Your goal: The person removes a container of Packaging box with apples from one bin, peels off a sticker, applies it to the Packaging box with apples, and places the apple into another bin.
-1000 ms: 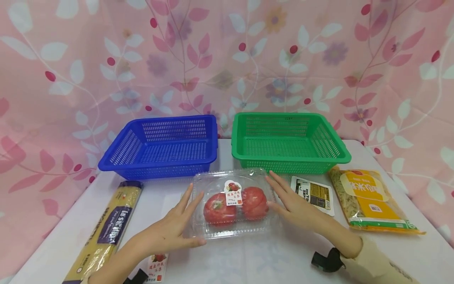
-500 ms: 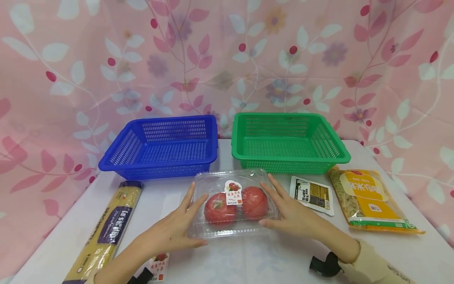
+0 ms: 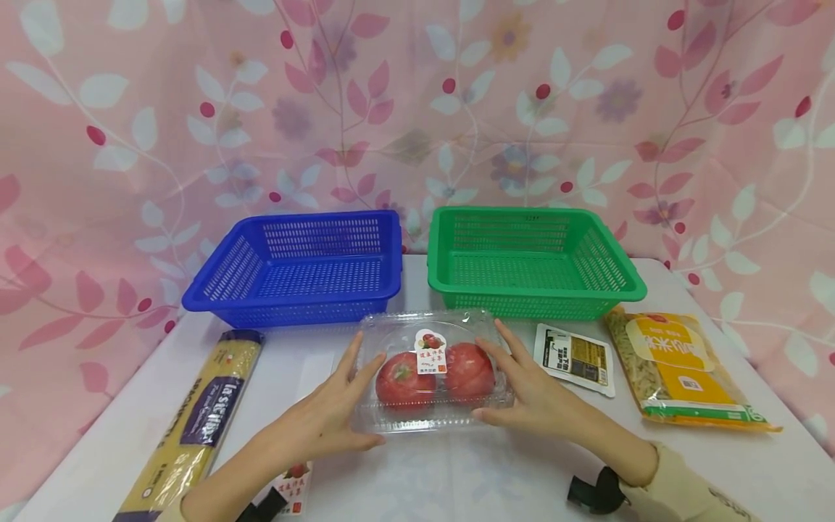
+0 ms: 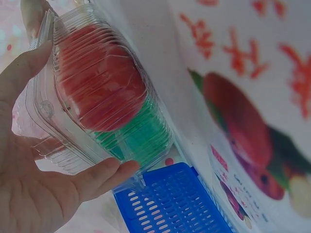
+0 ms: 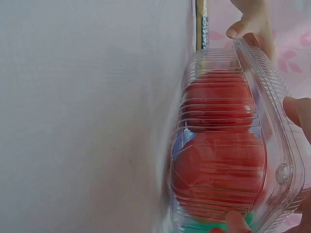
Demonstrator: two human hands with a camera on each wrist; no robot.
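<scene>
A clear hinged plastic box (image 3: 427,419) lies in the middle of the white table in the head view. Through its lid show two red tomatoes (image 3: 404,380), with a printed fruit sticker (image 3: 430,353) on top. My left hand (image 3: 329,417) grips the box's left side, fingers on the lid edge and thumb low at the front. Opposite it, my right hand (image 3: 538,391) holds the right end, fingertips over the lid and thumb at the front rim. Both wrist views show the ribbed box wall (image 4: 102,87) between thumb and fingers. Whether the box touches the table is unclear.
Behind the box stand a blue basket (image 3: 306,315) and a green basket (image 3: 522,304). Spaghetti (image 3: 202,420) lies left, beside a printed card (image 3: 293,489) under the left wrist. To the right are a small flat packet (image 3: 577,359) and a yellow pasta bag (image 3: 685,370).
My right hand has shifted from the box's right side onto its lid and front rim, thumb now forward. My left hand has moved slightly closer in. The box has barely moved.
</scene>
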